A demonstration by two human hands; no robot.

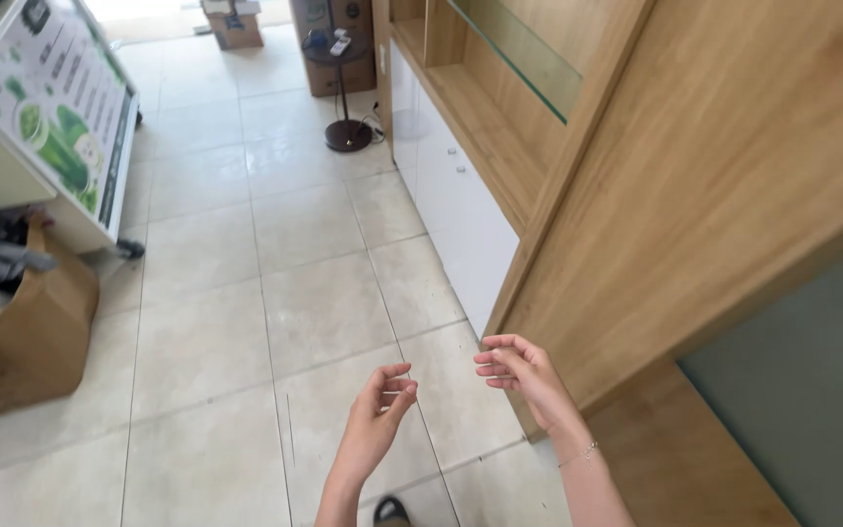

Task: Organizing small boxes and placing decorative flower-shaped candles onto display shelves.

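Note:
My left hand [380, 412] hangs in the air over the pale tiled floor [304, 283], fingers loosely curled and apart, holding nothing. A short gap to its right is my right hand [522, 373], also empty, with fingers bent and spread; a thin bracelet circles its wrist. The right hand is close to the edge of a tall wooden panel [695, 195]. Neither hand touches anything.
White lower cabinets [461, 205] and wooden shelving run along the right wall. A small round black pedestal table [343, 88] stands at the far end beside cardboard boxes [231, 24]. On the left are a slanted printed sign board [56, 107] and a brown cardboard box [26, 332].

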